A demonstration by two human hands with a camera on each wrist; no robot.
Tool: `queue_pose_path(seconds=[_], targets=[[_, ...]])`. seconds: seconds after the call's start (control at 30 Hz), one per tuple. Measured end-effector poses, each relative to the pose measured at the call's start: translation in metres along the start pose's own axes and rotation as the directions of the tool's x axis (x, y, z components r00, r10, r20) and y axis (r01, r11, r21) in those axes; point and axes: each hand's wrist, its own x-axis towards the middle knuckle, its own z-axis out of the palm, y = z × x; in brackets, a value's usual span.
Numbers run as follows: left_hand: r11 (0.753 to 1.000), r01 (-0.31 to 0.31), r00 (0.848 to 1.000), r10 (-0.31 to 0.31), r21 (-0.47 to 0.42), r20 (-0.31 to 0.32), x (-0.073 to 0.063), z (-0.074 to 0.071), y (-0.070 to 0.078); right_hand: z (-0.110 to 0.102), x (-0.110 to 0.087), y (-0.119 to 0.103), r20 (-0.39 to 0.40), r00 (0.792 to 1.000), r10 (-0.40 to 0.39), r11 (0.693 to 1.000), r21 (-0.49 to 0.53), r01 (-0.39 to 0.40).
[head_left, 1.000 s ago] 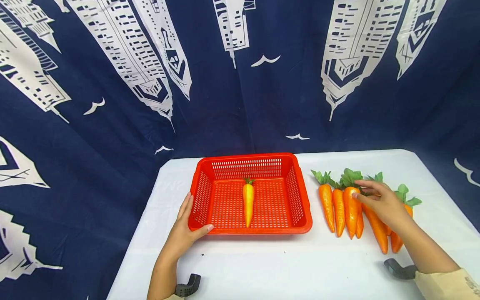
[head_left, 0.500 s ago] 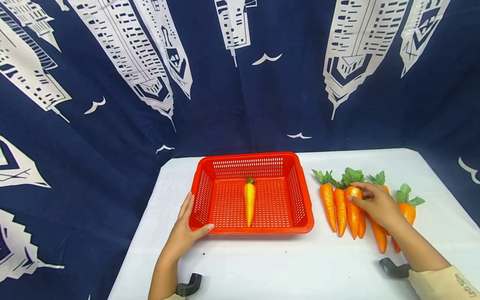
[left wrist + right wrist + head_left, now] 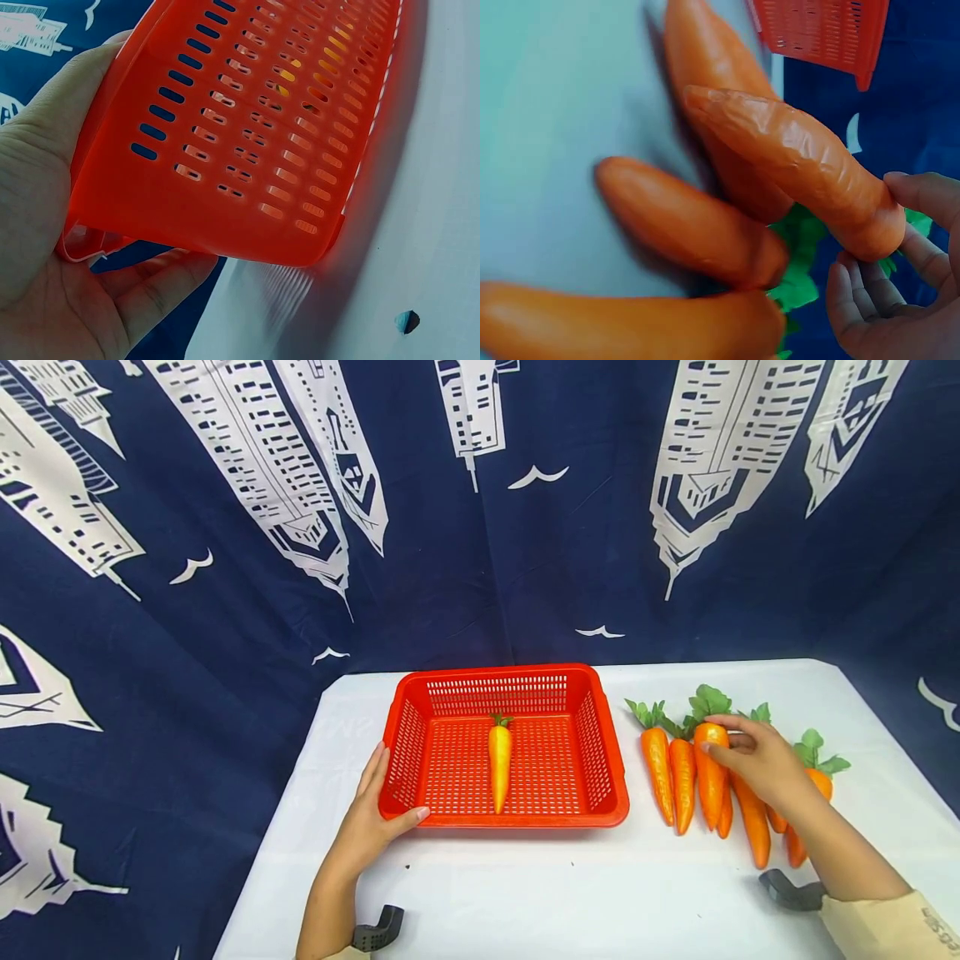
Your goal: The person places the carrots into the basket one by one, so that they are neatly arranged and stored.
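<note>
My left hand (image 3: 369, 817) grips the near left corner of a red plastic basket (image 3: 517, 822), thumb over the front rim and fingers along the left side. In the left wrist view the perforated basket wall (image 3: 187, 217) sits between thumb and fingers. A yellow carrot (image 3: 498, 764) lies inside the basket. With thumb and fingers, my right hand (image 3: 761, 760) pinches an orange carrot (image 3: 709, 768) by its leafy end. The right wrist view shows this carrot (image 3: 802, 161) raised at a slant over the others, thumb on one side and fingertips beneath.
Several more orange carrots with green leaves lie right of the basket, including one at the left end (image 3: 657, 777) and one at the far right (image 3: 819, 783). A white tablecloth (image 3: 525, 902) covers the table. Behind hangs a dark blue printed cloth (image 3: 465, 585).
My right hand has closed its pinch on the carrot's leafy end and raised it slightly, its top shifting up in view. My left hand and the basket stay where they were.
</note>
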Motion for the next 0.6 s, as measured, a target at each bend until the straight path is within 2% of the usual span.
queue_pose_path(seconds=[0.37,0.6], targets=[[1.000,-0.004,1.000,0.004,-0.006,-0.001,0.000,-0.001,0.001,-0.006,0.009,-0.038,-0.011,0.999,-0.041,0.999,0.032,0.041],[1.000,-0.008,1.000,0.008,-0.006,-0.003,-0.001,-0.001,0.002,-0.008,0.016,-0.063,-0.026,0.995,-0.093,0.993,0.076,0.095]])
